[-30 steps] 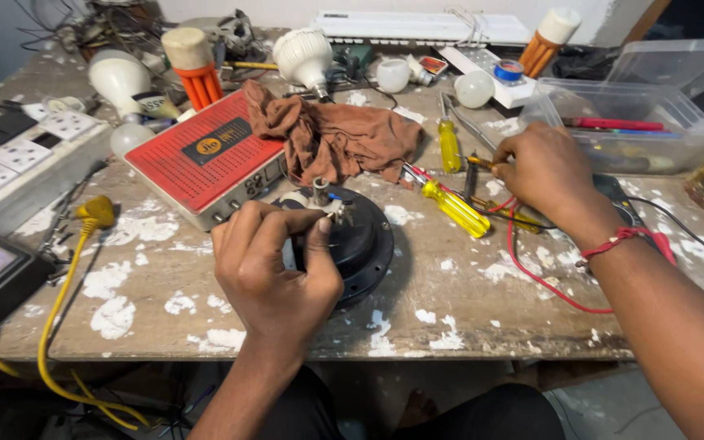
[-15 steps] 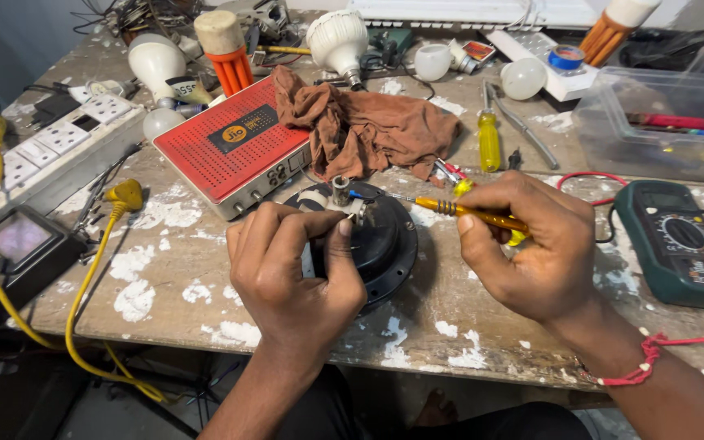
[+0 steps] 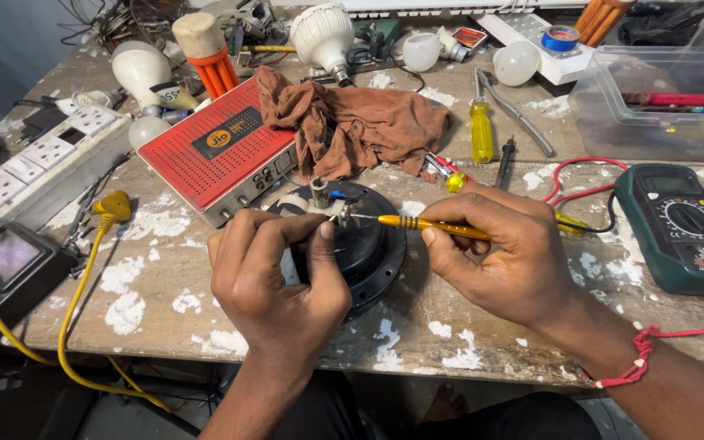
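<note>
Here, a cluttered, paint-flecked wooden bench (image 3: 205,285). Behind the work, touching distance: a red vented box (image 3: 213,151) lying flat, its front edge just beside the round part. A crumpled brown rag (image 3: 352,122) drapes over the box's right corner. Further back: white bulbs (image 3: 323,33), an orange-finned lamp base (image 3: 205,53), a roll of blue tape (image 3: 562,37). To the right of the rag, a yellow-handled screwdriver (image 3: 481,130) and a pair of grey pliers (image 3: 515,106) lie side by side. Far right: a green multimeter (image 3: 678,224) with red leads (image 3: 580,171) looping toward the right hand; a clear plastic tub (image 3: 653,106) behind it. Left edge: a white power strip (image 3: 34,159), a yellow cable (image 3: 75,301) running off the bench front, a small dark meter (image 3: 6,257).

Nothing lies between the hands and the work; the left hand itself covers most of the part's near side.

Work piece: a black round housing (image 3: 368,253), dish-shaped with a raised rim, sitting flat near the bench's front edge, centre. At its top a small metal stub (image 3: 319,191) with a blue wire end beside it.

Left hand (image 3: 275,281): clenched around the housing's left portion, thumb up by the stub.

Right hand (image 3: 503,257): grasping a slim yellow screwdriver (image 3: 425,224) in a pinch, shaft level, tip pointing left at the stub. Whether the tip touches cannot be told.
</note>
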